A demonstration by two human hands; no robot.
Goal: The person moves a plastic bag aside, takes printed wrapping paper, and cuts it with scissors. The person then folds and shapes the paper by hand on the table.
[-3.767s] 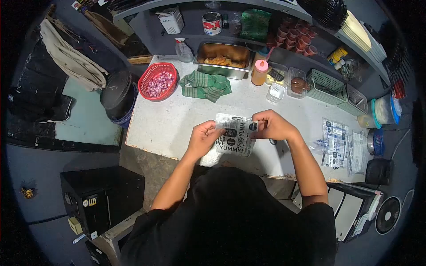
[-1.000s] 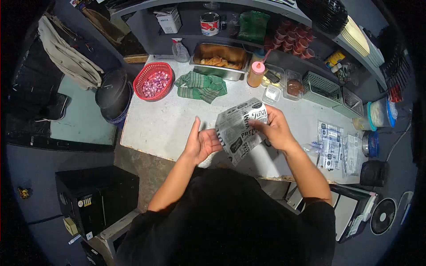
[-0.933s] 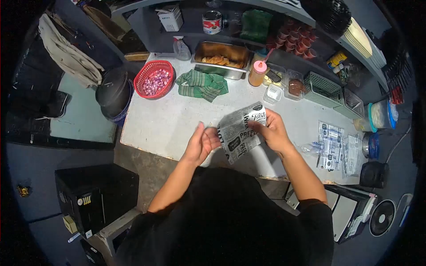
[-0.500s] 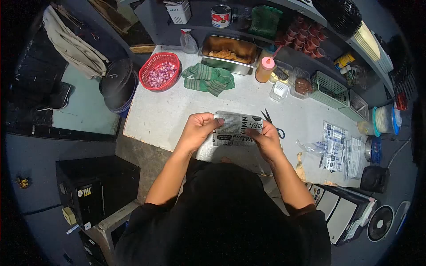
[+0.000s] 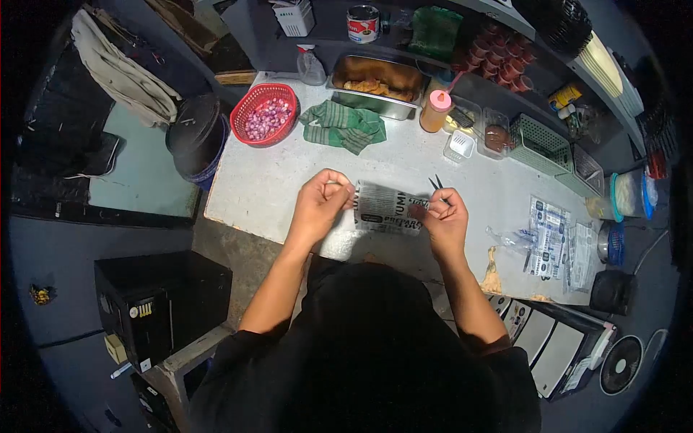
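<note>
A printed plastic wrapper point(image 5: 388, 206) with black lettering, "YUMM" among it, is spread between my hands above the front of the table. My left hand point(image 5: 322, 204) pinches its left edge between thumb and fingers. At the opposite edge, my right hand point(image 5: 445, 219) has its thumb and curled fingers closed on the wrapper. Just behind the right hand lie dark scissors point(image 5: 435, 182), their handles now mostly hidden by it.
On the white table point(image 5: 253, 191) stand a red basket of chopped onions point(image 5: 266, 119), a green cloth point(image 5: 343, 126), a metal tray of food point(image 5: 375, 90) and a sauce bottle point(image 5: 435, 112). More printed wrappers point(image 5: 548, 234) lie right. A green basket point(image 5: 541, 146) stands behind them.
My hands have shifted slightly apart, and the thumbs have slid from the wrapper's face to its edges. My right hand now covers the scissors' handles. The whole view has shifted slightly.
</note>
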